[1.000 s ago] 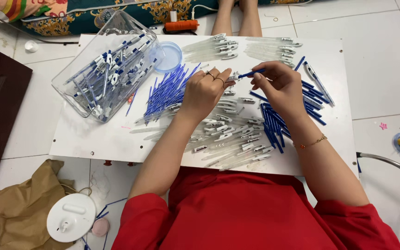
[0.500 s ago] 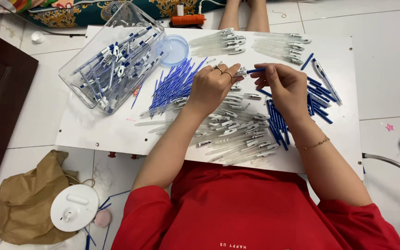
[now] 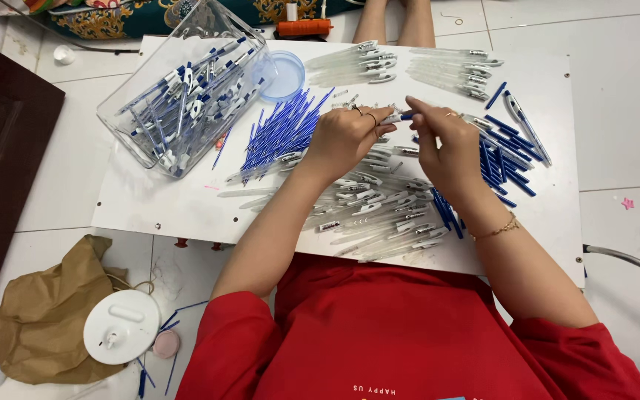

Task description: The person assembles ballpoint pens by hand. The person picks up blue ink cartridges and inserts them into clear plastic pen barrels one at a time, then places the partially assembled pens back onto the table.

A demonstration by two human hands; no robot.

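One white rectangular board [image 3: 150, 207] serves as the bench. On it, at ten o'clock, stands one clear plastic box [image 3: 187, 81] of assembled blue-and-white pens, too many and too tangled to count. One round pale-blue lid [image 3: 287, 74] lies beside it. Two rows of clear pen barrels [image 3: 409, 67] lie at twelve o'clock. Two heaps of blue refills [image 3: 279, 133] flank one large pile of clear barrels [image 3: 379, 211]; none can be counted. On the floor at seven o'clock: one crumpled brown paper bag [image 3: 38, 318], one white round lid [image 3: 121, 326].
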